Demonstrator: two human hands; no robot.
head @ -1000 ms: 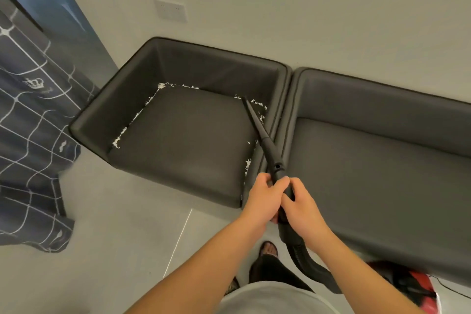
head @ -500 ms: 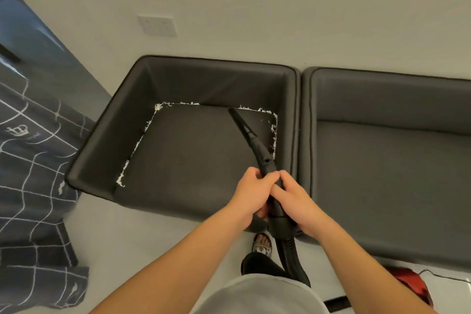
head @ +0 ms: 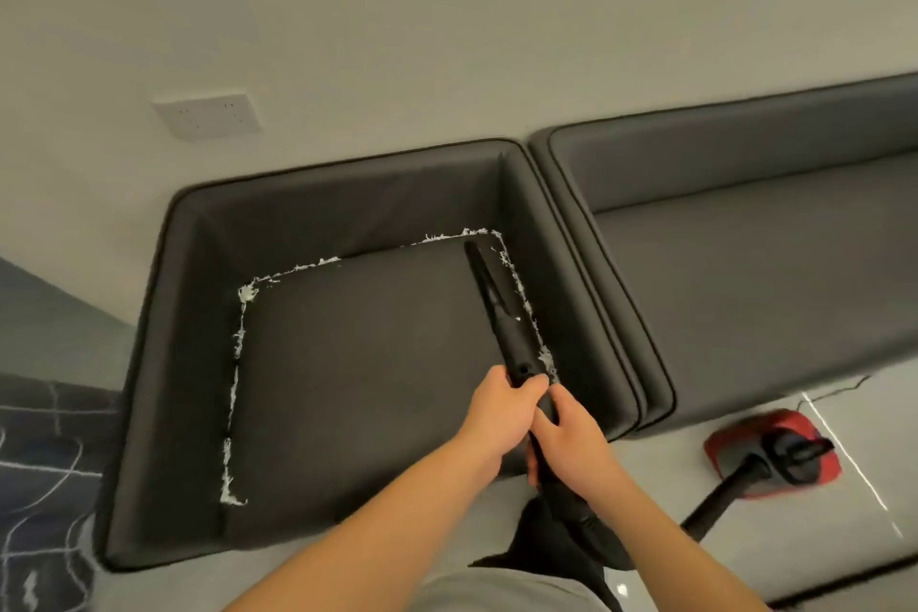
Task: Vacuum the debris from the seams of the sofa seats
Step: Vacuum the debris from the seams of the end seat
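A dark grey single sofa seat (head: pixel 367 363) has white shredded debris (head: pixel 238 343) lying along its left, back and right seams. I hold a black vacuum crevice nozzle (head: pixel 497 303) with both hands. My left hand (head: pixel 501 408) grips the wand just below the nozzle, and my right hand (head: pixel 566 437) grips it right behind, near the hose. The nozzle tip lies on the cushion near the back right corner, beside the debris of the right seam (head: pixel 521 293).
A second, longer grey sofa (head: pixel 745 263) adjoins on the right. The red vacuum body (head: pixel 775 452) sits on the pale floor at right, with its black hose (head: pixel 710 507) running to my hands. A dark patterned cloth (head: pixel 39 487) hangs at left. A wall socket (head: pixel 208 114) is above the seat.
The view has swung left and tilted. The nozzle tip moved from the back seam's middle toward the back right corner, along the right seam. Both hands keep their grip.
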